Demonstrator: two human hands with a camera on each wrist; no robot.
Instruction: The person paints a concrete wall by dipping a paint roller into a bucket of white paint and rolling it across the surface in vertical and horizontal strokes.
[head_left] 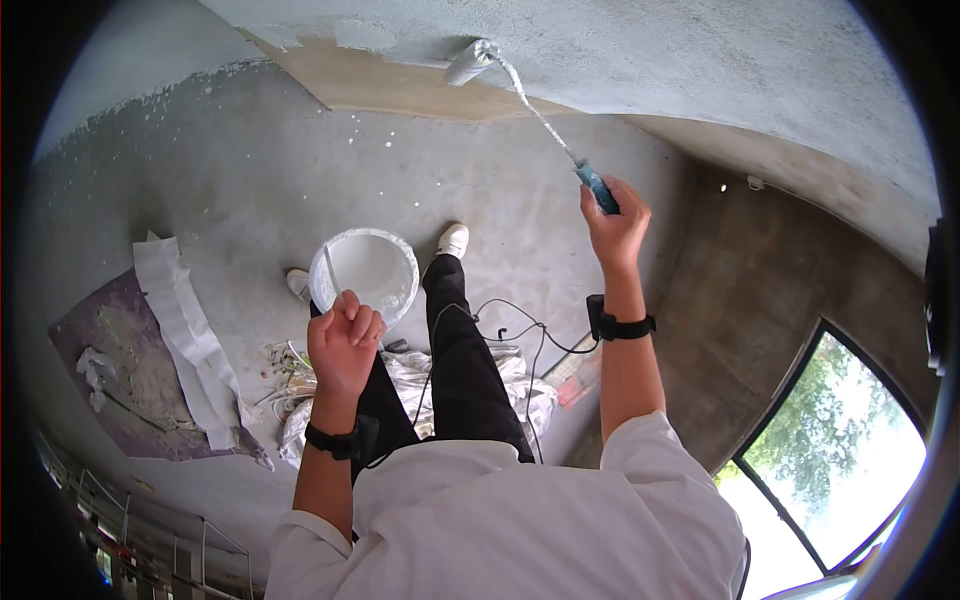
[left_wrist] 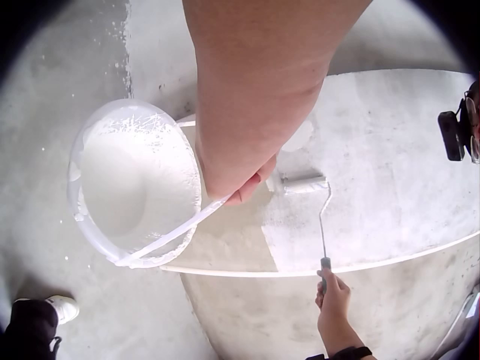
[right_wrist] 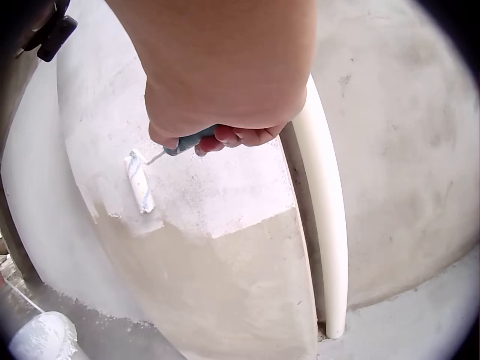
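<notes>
My right hand [head_left: 617,228] grips the blue-green handle of a paint roller [head_left: 597,189]. The roller's white sleeve [right_wrist: 139,185] lies against the wall, where white paint meets the bare beige surface. My left hand [head_left: 347,345] holds the thin white bail handle [left_wrist: 171,235] of a bucket, fingers curled round it. Below that hand hangs the white plastic bucket [head_left: 365,233], its rim smeared with paint; pale paint shows inside in the left wrist view. In the right wrist view, the forearm and fist hide part of the roller handle.
Purple sheeting [head_left: 105,320] and a crumpled white strip [head_left: 180,330] lie on the floor at left. Plastic wrapping [head_left: 405,375] is heaped behind my legs. A black cable [head_left: 540,325] hangs between the wrist cameras. To the right is a window [head_left: 830,440]. A pale pipe [right_wrist: 328,225] runs along the wall edge.
</notes>
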